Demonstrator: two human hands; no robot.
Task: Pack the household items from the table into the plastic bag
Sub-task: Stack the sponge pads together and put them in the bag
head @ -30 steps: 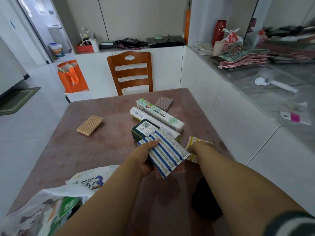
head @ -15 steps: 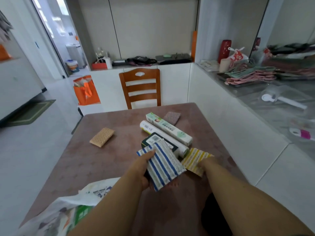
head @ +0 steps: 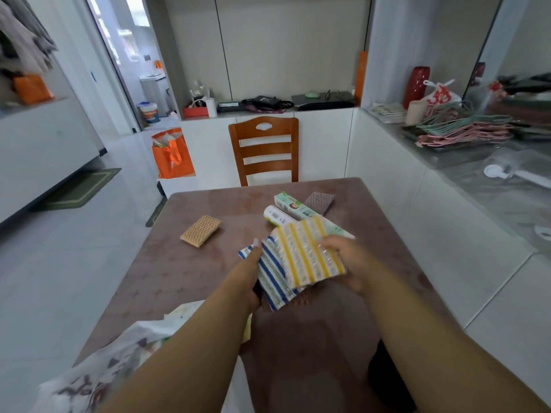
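My left hand grips a blue-striped sponge cloth above the brown table. My right hand holds a yellow-striped sponge cloth laid over the blue one. Behind them lie a white roll, a long green-and-white box and a grey-purple sponge. A tan sponge lies apart on the left. The printed white plastic bag sits at the table's near left corner. A box corner peeks out under the cloths.
A wooden chair stands at the table's far end. A white counter with hangers and clutter runs along the right. An orange bag sits on a low stand at the far left.
My right hand lifted the yellow-striped cloth off the table and brought it left onto the blue-striped cloth. The left hand kept its hold and rose a little.
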